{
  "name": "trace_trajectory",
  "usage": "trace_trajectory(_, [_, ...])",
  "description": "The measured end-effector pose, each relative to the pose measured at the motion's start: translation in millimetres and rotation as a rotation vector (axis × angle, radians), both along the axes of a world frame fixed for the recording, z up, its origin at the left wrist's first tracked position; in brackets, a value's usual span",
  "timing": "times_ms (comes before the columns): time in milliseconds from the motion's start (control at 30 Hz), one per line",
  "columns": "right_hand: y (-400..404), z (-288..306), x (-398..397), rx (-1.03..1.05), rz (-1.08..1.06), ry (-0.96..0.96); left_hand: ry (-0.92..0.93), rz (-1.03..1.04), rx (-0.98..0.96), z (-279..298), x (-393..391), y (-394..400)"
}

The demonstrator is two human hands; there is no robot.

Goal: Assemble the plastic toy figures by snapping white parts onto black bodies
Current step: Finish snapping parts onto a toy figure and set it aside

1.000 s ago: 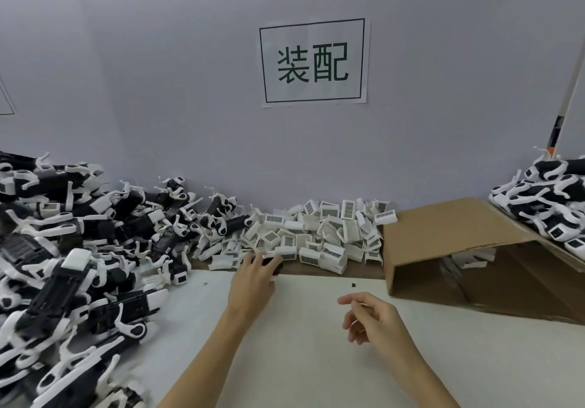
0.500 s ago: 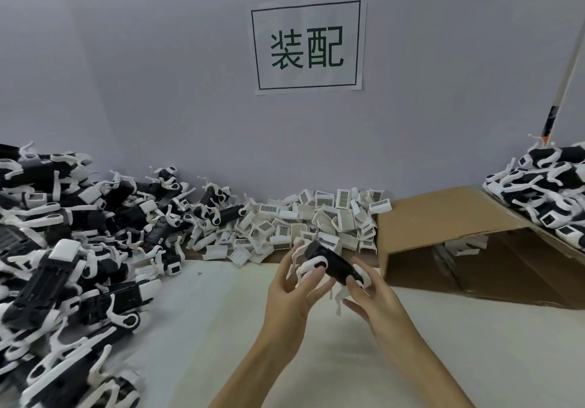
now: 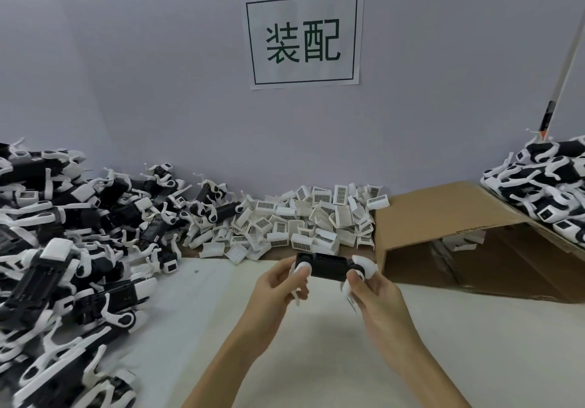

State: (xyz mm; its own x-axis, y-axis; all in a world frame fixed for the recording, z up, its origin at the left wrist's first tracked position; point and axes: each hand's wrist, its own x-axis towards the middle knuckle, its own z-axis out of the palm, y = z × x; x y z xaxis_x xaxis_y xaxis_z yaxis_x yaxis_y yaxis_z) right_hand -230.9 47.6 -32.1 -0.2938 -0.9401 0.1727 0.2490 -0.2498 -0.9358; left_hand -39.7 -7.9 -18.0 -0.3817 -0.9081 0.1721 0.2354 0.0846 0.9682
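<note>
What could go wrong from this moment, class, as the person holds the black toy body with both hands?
1. The left hand and right hand grip the black toy body only at its ends, above the table; it might slip and drop.
2. Thin white prongs hang beneath it and could bend or snap under squeezing.
3. The pile of white barcode parts lies just behind; a reach could scatter it.

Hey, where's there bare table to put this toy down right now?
The white tabletop is bare right of the right hand, in front of the cardboard box. A narrower bare strip lies between the left hand and the left toy pile. It is crowded along the wall, at the heap of white parts.
</note>
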Motion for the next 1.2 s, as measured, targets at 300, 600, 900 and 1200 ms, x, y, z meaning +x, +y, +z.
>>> trace_trajectory(300, [7, 2, 1, 0.168, 0.068, 0.116, -0.177, 0.122, -0.081, -4, -2, 6])
trace_trajectory(600, [7, 5, -14, 0.183, 0.222, -0.200, -0.449, 0.023, -0.657, -1, 13, 6])
trace_trajectory(900, [5, 2, -20, 0.228, 0.182, -0.527, -0.692, 0.096, -0.987, -8, 5, 6])
trace_trajectory(1200, [6, 7, -10, 0.064, 0.154, -0.555, -0.354, 0.022, -0.058, -13, 2, 4])
